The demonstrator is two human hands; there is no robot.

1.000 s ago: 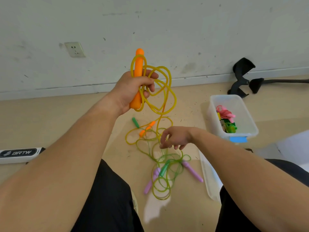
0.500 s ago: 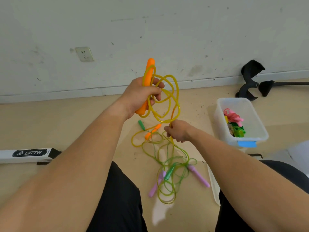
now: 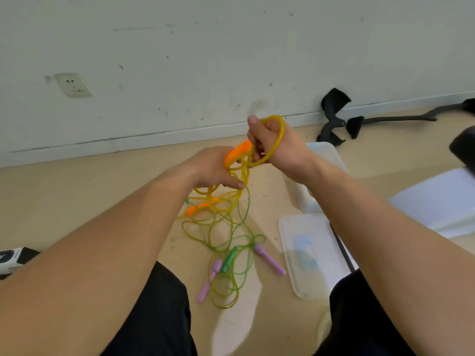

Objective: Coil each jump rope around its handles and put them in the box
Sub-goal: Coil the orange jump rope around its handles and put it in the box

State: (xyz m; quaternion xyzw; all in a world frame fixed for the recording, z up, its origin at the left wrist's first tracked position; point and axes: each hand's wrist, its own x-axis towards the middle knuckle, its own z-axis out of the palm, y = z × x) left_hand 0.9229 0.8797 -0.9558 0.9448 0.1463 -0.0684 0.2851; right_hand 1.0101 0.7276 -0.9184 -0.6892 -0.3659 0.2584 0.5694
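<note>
Raised from the floor tangle to the upper centre of the frame since the earlier view: right grip [image 3: 272, 147], fingers curled round a loop of yellow rope [image 3: 282, 132] arcing over the back of the hand. Lowered and tipped from upright to slanting: orange handle [image 3: 237, 152], clasped in left grip [image 3: 213, 168] at frame centre, one finger stretched out over the strands below. Both grips just beside each other, yellow coils bunched between them. Trailing down from there to the floor [image 3: 77, 201]: remaining yellow strands, reaching second orange handle [image 3: 198, 208], lying just below the left grip. Lower centre: green rope [image 3: 246, 204] in loose loops on the floor, tangled with the yellow one; green handle [image 3: 228, 259] lying between left purple handle [image 3: 207, 285] and right purple handle [image 3: 270, 260]. Right of centre: clear box [image 3: 326, 155], largely hidden behind the right forearm, contents not discernible; box lid [image 3: 308, 253] flat on the floor below it. Upper right, by the wall: black object [image 3: 334, 109]. Upper left, on the wall: socket [image 3: 73, 84].
</note>
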